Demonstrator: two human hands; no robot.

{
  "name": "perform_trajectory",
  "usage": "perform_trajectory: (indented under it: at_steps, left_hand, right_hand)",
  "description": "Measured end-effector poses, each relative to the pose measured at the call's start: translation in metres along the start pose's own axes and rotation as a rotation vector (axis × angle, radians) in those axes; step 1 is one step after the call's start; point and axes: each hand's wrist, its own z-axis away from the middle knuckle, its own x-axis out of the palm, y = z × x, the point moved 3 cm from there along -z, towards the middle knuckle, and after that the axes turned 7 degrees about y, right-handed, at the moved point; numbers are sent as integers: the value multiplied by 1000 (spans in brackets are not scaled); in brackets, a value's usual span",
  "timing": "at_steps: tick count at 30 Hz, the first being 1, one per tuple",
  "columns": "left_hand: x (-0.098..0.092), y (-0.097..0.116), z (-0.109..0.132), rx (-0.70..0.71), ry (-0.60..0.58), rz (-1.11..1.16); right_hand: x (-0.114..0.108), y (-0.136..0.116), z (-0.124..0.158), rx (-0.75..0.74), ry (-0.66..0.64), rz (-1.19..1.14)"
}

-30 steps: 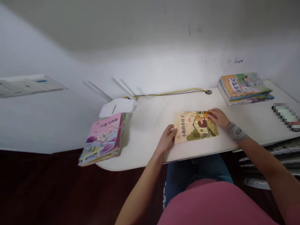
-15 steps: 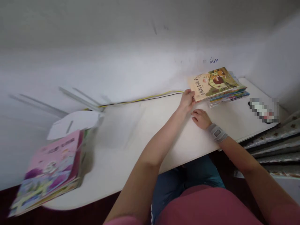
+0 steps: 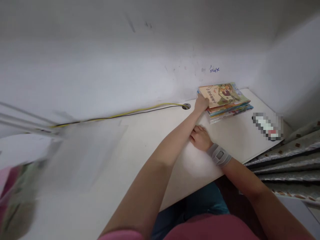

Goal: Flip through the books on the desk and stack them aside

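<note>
A stack of thin picture books (image 3: 226, 112) lies against the wall at the right end of the white table (image 3: 140, 143). The top picture book (image 3: 222, 95) has a cream cover with a house drawn on it. At its left edge, my left hand (image 3: 201, 102) is closed with the thumb on the cover; its other fingers are partly hidden. Nearer to me, my right hand (image 3: 200, 138) lies palm down on the table, fingers stretched and holding nothing. A grey band (image 3: 220, 155) wraps the right wrist.
Yellow and black cables (image 3: 125, 113) run along the wall into a round hole (image 3: 186, 106). A blurred-out object (image 3: 267, 126) lies right of the stack. Folded patterned fabric (image 3: 290, 163) is beyond the right edge. A blurred pink book (image 3: 5, 181) shows at far left.
The view has swung right, so the pink book has mostly left the frame. The top picture book now sits more squarely over the stack. My right hand has shifted a little away from the stack.
</note>
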Motion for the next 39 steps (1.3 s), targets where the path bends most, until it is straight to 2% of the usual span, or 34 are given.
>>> perform_trajectory:
  at_steps: [5, 8, 10, 13, 15, 16, 19, 23, 26, 28, 31, 39]
  left_hand:
    - [-6, 2, 9, 63, 29, -328]
    - [-19, 11, 23, 137, 24, -381]
    - [-39, 20, 41, 246, 39, -422]
    - [-82, 28, 85, 474, 25, -620]
    - [-119, 22, 119, 541, 40, -804]
    - [-138, 13, 135, 529, 36, -895]
    - [-200, -26, 175, 378, 35, -1123]
    - [-286, -84, 213, -20, 224, -1306]
    - [-326, -116, 235, -289, 217, -1310]
    - [-337, -127, 245, -332, 177, -1262]
    - [-343, -132, 251, -296, 182, -1236]
    - [-334, -127, 264, -202, 157, -1205]
  right_hand:
    - [-1, 1, 1, 6, 9, -15]
    - [-1, 4, 1, -5, 21, -40]
    - [-1, 5, 1, -14, 35, -61]
    - [0, 8, 2, -25, 57, -76]
    - [2, 11, 3, -39, 77, -71]
    - [4, 12, 4, -53, 89, -69]
    - [8, 17, 5, -95, 121, -66]
    - [10, 21, 7, -129, 144, -20]
    - [11, 24, 8, -126, 143, 20]
    - [12, 27, 8, -125, 135, 33]
    - [13, 30, 7, -126, 129, 53]
    - [12, 31, 7, -154, 129, 69]
